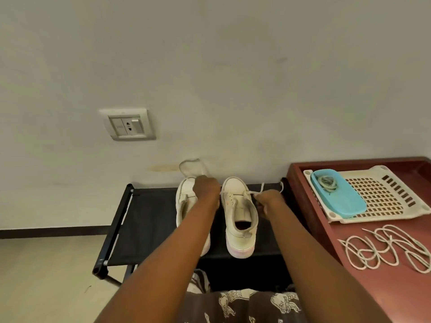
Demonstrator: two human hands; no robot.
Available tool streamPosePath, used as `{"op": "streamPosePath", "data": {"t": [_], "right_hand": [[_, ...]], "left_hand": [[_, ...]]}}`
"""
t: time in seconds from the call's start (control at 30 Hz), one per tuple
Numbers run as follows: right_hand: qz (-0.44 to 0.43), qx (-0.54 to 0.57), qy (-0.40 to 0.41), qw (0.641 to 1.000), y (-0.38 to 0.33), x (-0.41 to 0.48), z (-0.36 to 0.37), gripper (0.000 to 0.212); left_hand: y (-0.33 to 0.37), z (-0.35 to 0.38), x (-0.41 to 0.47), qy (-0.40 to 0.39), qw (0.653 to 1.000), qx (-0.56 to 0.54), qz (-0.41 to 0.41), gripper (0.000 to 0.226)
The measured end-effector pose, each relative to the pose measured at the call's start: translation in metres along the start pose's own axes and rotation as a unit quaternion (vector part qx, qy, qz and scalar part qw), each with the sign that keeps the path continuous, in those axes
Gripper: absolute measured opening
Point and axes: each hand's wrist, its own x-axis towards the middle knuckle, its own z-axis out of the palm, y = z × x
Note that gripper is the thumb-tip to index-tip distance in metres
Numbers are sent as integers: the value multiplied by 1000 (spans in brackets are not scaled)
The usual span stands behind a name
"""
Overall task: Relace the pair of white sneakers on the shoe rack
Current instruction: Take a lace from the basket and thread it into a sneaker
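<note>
Two white sneakers stand side by side, toes to the wall, on the black shoe rack [144, 220]. My left hand [206, 191] is over the left sneaker [184, 194] and pinches a lace end that loops up behind it [190, 163]. My right hand [268, 200] is at the right side of the right sneaker [239, 215] and pinches the other end of the white lace [262, 187], which runs across the shoe's front eyelets. A loose white lace [387, 249] lies coiled on the red table.
A red table [363, 283] stands to the right of the rack. It carries a white perforated tray [382, 194] with a blue lid [342, 194] holding another coiled lace. The wall with a socket plate [127, 124] is right behind the rack.
</note>
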Motion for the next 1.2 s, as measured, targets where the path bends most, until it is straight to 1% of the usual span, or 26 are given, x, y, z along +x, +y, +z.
{"op": "streamPosePath", "data": {"t": [0.03,0.1,0.17,0.2,0.23,0.27,0.3,0.33,0.37,0.43,0.53,0.57,0.63,0.73,0.77,0.83,0.93,1.0,1.1,1.2], "right_hand": [[9,-1,-15,1000,3,4,6,46],[2,1,-13,1000,4,9,15,57],[-11,13,-6,1000,2,12,20,63],[-18,33,0,999,2,17,22,65],[-18,42,2,999,2,18,22,66],[-9,72,-3,997,1,20,22,64],[5,110,-10,994,0,20,22,59],[16,147,-22,989,-1,19,21,51],[25,176,-35,984,-3,18,19,45],[37,203,-61,977,-4,18,19,39],[36,245,-63,967,-3,16,19,29],[34,260,-59,963,-3,16,19,23],[20,269,-53,961,-4,15,21,15],[7,283,-40,958,-4,15,23,19],[7,294,-36,955,-4,14,23,20],[5,319,-36,947,-5,13,22,21],[13,331,-57,942,-5,9,19,12],[19,330,-67,941,-9,4,17,16],[-10,330,-52,943,-22,-5,10,22],[-27,292,-8,956,-36,-16,1,15]], "left_hand": [[-8,6,-3,20,1000,17,0,30],[-24,15,-12,49,997,53,18,34],[-34,23,-21,51,990,112,70,44],[-39,26,-26,54,986,122,98,48],[-42,26,-31,61,983,117,128,47],[-43,26,-34,67,979,112,156,38],[-44,25,-36,63,976,109,178,26],[-45,26,-34,48,976,103,187,20],[-46,26,-32,34,977,101,185,18],[-48,27,-25,1,982,127,137,19],[-54,34,-5,-6,993,116,34,37],[-55,37,-1,-3,996,93,15,40],[-55,42,6,-5,999,36,-1,37],[-52,47,14,-8,993,-106,-56,26],[-51,48,15,-1,990,-124,-59,24],[-46,49,13,23,991,-126,-48,21],[-41,47,10,70,989,-124,-33,19],[-37,44,10,84,987,-135,-28,16],[-24,40,9,102,987,-121,-13,14],[-8,34,9,122,984,-129,-1,6]]}}
